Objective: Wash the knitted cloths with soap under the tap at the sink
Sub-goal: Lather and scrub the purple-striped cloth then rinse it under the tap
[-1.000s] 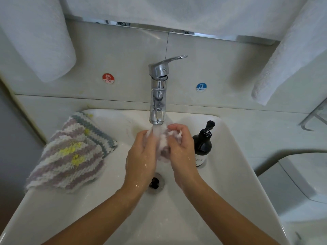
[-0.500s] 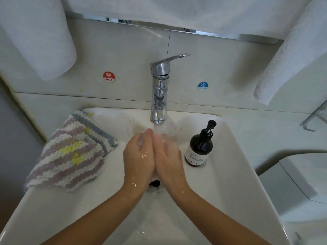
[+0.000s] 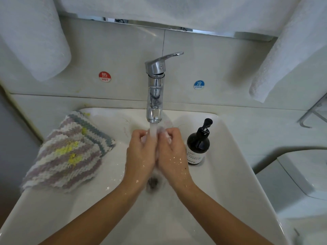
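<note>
My left hand (image 3: 140, 152) and my right hand (image 3: 172, 152) are pressed together under the chrome tap (image 3: 154, 89), gripping a small wet knitted cloth (image 3: 166, 134) between them. Only pale bits of it show at the fingertips. Water (image 3: 153, 130) runs from the spout onto the hands. A second knitted cloth (image 3: 69, 152), striped mauve, white, grey and yellow, lies folded on the left rim of the white sink (image 3: 235, 167). A dark soap pump bottle (image 3: 199, 144) stands in the basin just right of my right hand.
The drain (image 3: 152, 183) sits below my wrists. White towels hang at upper left (image 3: 33, 38) and upper right (image 3: 286, 55). Hot (image 3: 104, 76) and cold (image 3: 198, 84) stickers mark the wall. A white lidded fixture (image 3: 300, 177) stands to the right.
My hands first rubbed the cloth apart under the spout, then closed palm to palm around it. They now stay pressed together, fingertips curled higher into the stream.
</note>
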Motion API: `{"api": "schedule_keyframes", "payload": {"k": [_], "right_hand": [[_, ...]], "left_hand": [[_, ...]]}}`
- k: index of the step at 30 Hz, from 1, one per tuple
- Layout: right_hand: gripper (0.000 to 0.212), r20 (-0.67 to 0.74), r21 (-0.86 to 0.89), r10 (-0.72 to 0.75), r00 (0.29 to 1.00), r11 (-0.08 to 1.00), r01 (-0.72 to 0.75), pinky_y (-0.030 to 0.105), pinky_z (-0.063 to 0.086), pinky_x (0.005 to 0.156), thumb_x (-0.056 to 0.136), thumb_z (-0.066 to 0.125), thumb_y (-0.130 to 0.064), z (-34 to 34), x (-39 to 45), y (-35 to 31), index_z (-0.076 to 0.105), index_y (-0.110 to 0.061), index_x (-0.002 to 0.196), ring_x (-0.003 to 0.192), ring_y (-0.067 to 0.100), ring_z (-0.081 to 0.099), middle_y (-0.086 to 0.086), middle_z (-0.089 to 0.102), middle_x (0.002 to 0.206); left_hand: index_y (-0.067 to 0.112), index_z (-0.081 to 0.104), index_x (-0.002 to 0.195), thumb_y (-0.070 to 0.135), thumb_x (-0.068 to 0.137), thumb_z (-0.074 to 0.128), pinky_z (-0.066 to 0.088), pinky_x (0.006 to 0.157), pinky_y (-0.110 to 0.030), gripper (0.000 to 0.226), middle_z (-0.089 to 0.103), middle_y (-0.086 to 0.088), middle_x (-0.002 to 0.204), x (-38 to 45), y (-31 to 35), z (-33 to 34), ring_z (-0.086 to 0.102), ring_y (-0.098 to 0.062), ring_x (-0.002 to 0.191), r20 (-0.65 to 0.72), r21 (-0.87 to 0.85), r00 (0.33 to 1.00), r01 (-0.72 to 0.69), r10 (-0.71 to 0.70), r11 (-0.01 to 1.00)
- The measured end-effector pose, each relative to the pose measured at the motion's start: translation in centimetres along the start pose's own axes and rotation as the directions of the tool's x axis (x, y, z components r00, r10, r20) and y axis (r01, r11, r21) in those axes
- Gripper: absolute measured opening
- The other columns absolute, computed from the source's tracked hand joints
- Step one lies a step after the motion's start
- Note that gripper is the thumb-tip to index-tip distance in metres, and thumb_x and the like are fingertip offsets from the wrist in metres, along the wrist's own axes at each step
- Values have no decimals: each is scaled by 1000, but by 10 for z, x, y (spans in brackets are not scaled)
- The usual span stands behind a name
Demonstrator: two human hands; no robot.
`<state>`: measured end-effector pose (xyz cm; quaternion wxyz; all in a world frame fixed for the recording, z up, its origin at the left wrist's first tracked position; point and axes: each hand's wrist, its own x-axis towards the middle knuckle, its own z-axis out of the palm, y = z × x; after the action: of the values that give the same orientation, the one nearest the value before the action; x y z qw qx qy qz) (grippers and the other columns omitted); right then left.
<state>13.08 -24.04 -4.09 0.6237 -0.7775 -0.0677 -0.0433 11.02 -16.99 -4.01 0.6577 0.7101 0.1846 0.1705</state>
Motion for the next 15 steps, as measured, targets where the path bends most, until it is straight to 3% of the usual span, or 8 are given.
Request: {"api": "schedule_keyframes", "payload": {"k": [4,7,9,11,13,15], "right_hand": [[14,-39,117,33,999,993,-28,44,54,70,100,45,-20,-4,3,3,47,-31,92,76,12,60,-11,58,79],[18,-19,197,40,999,980,-35,25,55,65,100,45,-12,-8,3,0,47,-30,98,73,-7,58,-13,56,88],[24,-17,239,42,999,970,-36,16,50,60,99,45,-7,-9,2,-2,48,-31,102,71,-12,58,-14,56,93],[32,-38,251,25,999,968,-15,13,48,60,99,45,-5,-9,2,-3,49,-36,104,74,-12,60,-12,57,95],[32,-52,256,0,999,967,13,12,48,63,100,44,-7,-9,2,-4,50,-38,105,77,-10,61,-11,58,97],[23,-55,248,-27,998,968,40,17,52,68,101,46,-14,-7,3,-2,54,-35,107,84,-3,64,-8,62,99]], "left_hand": [[31,52,91,33,97,51,46,54,-12,6,61,12,80,-2,2,-1,61,4,69,1,-36,1000,7,-7,999],[34,55,96,17,95,51,51,56,-18,17,64,10,87,-2,2,-2,63,2,72,4,-64,1000,20,-20,998],[34,58,100,9,90,49,57,67,-28,28,66,5,95,-1,0,-4,65,-5,80,3,-77,1000,31,-31,997],[31,58,110,8,88,49,57,73,-33,33,65,2,102,-1,2,-6,66,-9,86,37,-90,999,28,-25,996],[31,53,113,7,92,47,54,66,-24,32,65,8,97,-2,3,-6,65,1,78,98,-99,995,32,-22,995],[33,50,111,21,98,47,52,63,-23,17,66,14,86,-4,3,-4,63,9,71,148,-65,988,51,-41,997]]}}
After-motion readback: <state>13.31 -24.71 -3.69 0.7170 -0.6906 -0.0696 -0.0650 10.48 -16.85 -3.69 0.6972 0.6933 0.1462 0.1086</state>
